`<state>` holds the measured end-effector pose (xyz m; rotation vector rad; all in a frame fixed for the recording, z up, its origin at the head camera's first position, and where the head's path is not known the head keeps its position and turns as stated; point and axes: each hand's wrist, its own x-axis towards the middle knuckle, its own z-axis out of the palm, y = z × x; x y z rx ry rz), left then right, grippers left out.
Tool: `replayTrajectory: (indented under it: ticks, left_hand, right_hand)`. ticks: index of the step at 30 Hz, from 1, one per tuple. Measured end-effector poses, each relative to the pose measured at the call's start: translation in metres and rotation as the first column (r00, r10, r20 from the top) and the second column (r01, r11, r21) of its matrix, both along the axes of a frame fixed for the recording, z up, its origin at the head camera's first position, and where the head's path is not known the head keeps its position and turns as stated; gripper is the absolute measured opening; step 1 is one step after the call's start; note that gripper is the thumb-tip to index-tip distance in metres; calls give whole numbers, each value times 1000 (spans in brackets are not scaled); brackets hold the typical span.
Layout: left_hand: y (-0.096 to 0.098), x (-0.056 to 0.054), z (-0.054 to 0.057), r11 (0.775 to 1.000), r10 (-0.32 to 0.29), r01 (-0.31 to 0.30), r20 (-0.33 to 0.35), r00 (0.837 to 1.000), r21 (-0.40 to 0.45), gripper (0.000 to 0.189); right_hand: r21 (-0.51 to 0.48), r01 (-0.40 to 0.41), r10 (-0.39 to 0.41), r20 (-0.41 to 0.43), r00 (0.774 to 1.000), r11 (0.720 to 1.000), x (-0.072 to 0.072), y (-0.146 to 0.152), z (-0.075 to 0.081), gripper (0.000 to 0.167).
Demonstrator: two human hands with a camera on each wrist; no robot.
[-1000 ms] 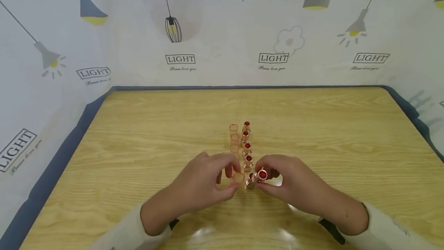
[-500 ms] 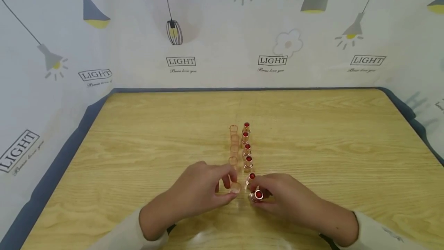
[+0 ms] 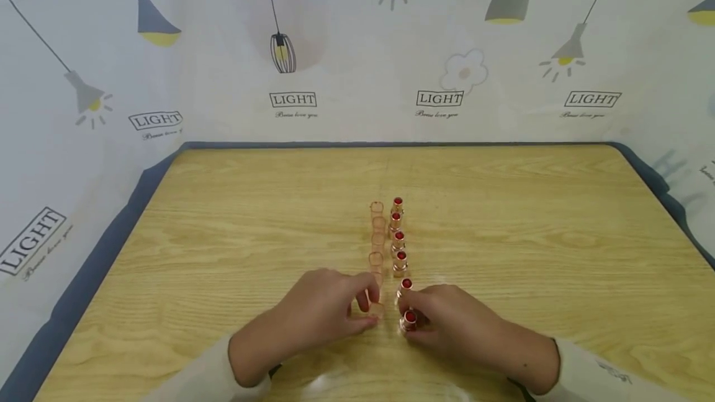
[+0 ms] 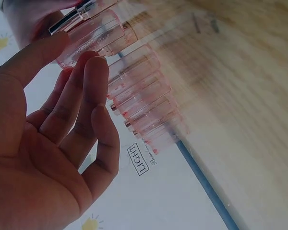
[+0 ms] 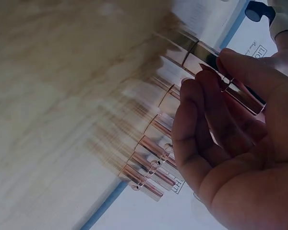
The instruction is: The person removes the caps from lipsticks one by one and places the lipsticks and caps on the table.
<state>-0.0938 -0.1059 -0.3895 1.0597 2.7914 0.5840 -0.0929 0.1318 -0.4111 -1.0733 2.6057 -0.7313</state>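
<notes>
My left hand [image 3: 326, 304] pinches a clear pinkish lipstick cap [image 3: 377, 311] between thumb and fingertips at the near end of a row of similar caps [image 3: 376, 259]. In the left wrist view the cap [image 4: 93, 38] stands at the fingertips. My right hand [image 3: 460, 322] grips a rose-gold lipstick tube [image 3: 409, 317] with a dark red top, at the near end of a row of similar lipstick tubes [image 3: 400, 259]. Its fingers hide part of the tube nearest it in the row [image 3: 406, 285]. The right wrist view shows the held tube [image 5: 245, 96] between thumb and fingers.
Caps and tubes form two lines side by side, running away from me over the wooden table [image 3: 251, 203]. A dark blue edge [image 3: 313, 144] borders the table. Behind it hangs a pale wall covering [image 3: 357, 61] printed with lamps.
My right hand has brought its lipstick tube nearer to me and down to the near end of the tube row. My left hand has drawn its cap a little toward me.
</notes>
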Motion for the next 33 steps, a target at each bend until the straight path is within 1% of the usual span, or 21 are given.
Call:
replayTrajectory:
  ticks: [4,6,11,14,18,24,28,30,32,33]
  left_hand:
    - [1,-1,-3,1000,-2,3,32,999,-31,22]
    - [1,-2,-4,999,-3,5,35,999,-46,22]
    - [1,-3,-5,997,3,-3,7,1000,-73,24]
    - [0,-3,-5,997,8,-8,-7,1000,-82,24]
    - [-1,-3,-5,996,-2,1,-10,1000,-91,25]
    - [-2,-4,-2,994,-12,12,5,1000,-104,26]
    - [-3,-3,1,994,-9,11,25,1000,-109,28]
    - [-5,-3,3,996,6,-3,30,1000,-93,30]
    - [-7,-3,5,999,31,-30,19,999,-37,29]
    - [-9,-3,6,999,50,-50,3,999,-3,28]
  right_hand:
    - [10,6,-6,19,1000,1000,0,-1,-1,19]
    - [14,8,-8,25,1000,1000,0,-1,-2,19]
    - [2,6,-6,21,1000,1000,1,-2,-3,20]
    - [-3,6,-6,22,1000,1000,1,-2,-5,20]
    - [-1,7,-7,26,1000,1000,2,-2,-6,20]
    - [-8,1,-1,5,1000,1000,4,0,-9,21]
    - [9,-3,3,6,1000,1000,4,2,-7,24]
    - [30,12,-13,26,1000,999,5,6,-4,27]
    - [57,39,-43,58,997,998,6,13,1,29]
    - [71,56,-60,67,996,996,7,16,4,28]
